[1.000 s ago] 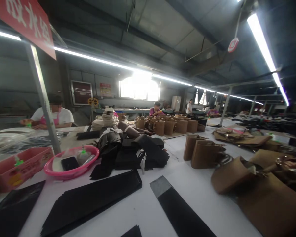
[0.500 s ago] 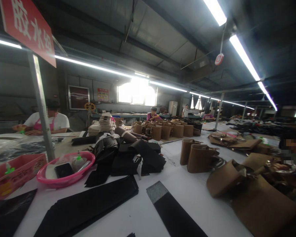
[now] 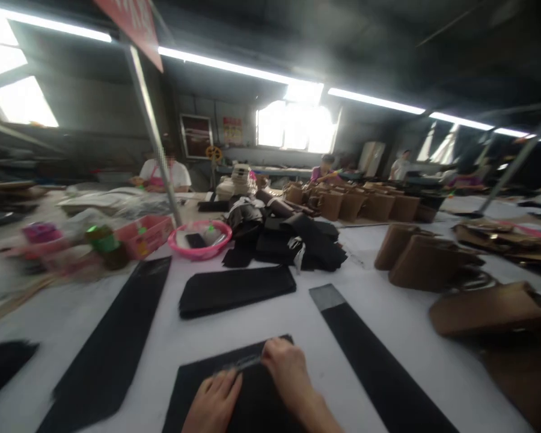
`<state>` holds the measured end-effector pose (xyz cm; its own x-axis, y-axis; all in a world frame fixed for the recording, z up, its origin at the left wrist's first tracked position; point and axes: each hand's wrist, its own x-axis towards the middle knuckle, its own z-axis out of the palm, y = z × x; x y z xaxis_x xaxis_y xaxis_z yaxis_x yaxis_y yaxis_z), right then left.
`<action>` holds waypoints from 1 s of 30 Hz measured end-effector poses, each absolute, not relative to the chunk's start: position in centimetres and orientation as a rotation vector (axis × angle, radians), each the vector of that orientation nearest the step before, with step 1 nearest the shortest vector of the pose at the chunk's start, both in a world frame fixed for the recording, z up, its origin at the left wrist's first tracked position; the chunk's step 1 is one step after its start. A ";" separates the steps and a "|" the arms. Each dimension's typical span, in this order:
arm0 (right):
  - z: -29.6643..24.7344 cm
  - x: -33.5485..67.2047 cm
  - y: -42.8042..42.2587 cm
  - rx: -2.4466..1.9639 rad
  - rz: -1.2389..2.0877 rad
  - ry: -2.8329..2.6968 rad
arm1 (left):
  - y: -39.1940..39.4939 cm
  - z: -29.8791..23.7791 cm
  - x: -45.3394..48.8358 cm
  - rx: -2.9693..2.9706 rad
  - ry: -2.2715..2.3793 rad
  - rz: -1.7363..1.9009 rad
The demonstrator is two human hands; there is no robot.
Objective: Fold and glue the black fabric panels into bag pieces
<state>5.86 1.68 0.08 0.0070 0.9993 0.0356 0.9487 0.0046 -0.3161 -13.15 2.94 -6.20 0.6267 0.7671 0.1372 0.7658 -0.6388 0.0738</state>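
A black fabric panel (image 3: 193, 385) lies on the white table (image 3: 234, 328) right in front of me. My left hand (image 3: 214, 404) rests flat on it, fingers stretched toward its far edge. My right hand (image 3: 288, 376) sits at the panel's far edge with fingers curled around a thin grey strip or tool (image 3: 243, 363); motion blur hides what it is. A stack of black fabric pieces (image 3: 237, 288) lies just beyond, and a long black strip with a grey end (image 3: 374, 367) runs to the right.
Another long black strip (image 3: 112, 343) lies left. A pink basin (image 3: 201, 239), a pink box (image 3: 146, 233) and bottles stand at the back left by a metal post (image 3: 155, 138). Brown folded bag pieces (image 3: 428, 267) fill the right. Other people work at far tables.
The view has tipped down and swung left. Both my hands and the near black panel have come into view at the bottom; earlier neither hand showed.
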 end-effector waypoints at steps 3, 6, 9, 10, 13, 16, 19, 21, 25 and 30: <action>-1.3 5.2 2.9 -1.889 0.389 -2.133 | 3.1 -6.8 -14.1 2.813 1.267 0.357; -2.1 4.6 4.0 -1.805 0.400 -2.211 | 3.3 -6.8 -14.5 2.752 1.271 0.442; -2.4 4.2 4.7 -1.773 0.363 -2.275 | 3.3 -6.5 -14.4 2.731 1.269 0.458; -2.5 4.1 4.9 -1.770 0.353 -2.297 | 3.4 -6.4 -14.4 2.735 1.260 0.456; -2.7 4.0 5.4 -1.771 0.341 -2.359 | 3.5 -6.2 -14.4 2.739 1.242 0.447; -2.7 4.0 5.9 -1.759 0.343 -2.425 | 3.6 -6.0 -14.3 2.724 1.245 0.443; -2.5 3.9 6.5 -1.732 0.354 -2.496 | 3.8 -5.8 -14.5 2.703 1.257 0.466; -2.4 3.8 7.1 -1.716 0.367 -2.533 | 4.0 -5.6 -14.7 2.674 1.256 0.486; -2.4 3.8 8.0 -1.674 0.404 -2.580 | 4.7 -5.4 -14.8 2.586 1.263 0.502; -3.1 4.5 8.4 -1.597 0.427 -2.604 | 6.3 -5.8 -14.6 2.565 1.307 0.541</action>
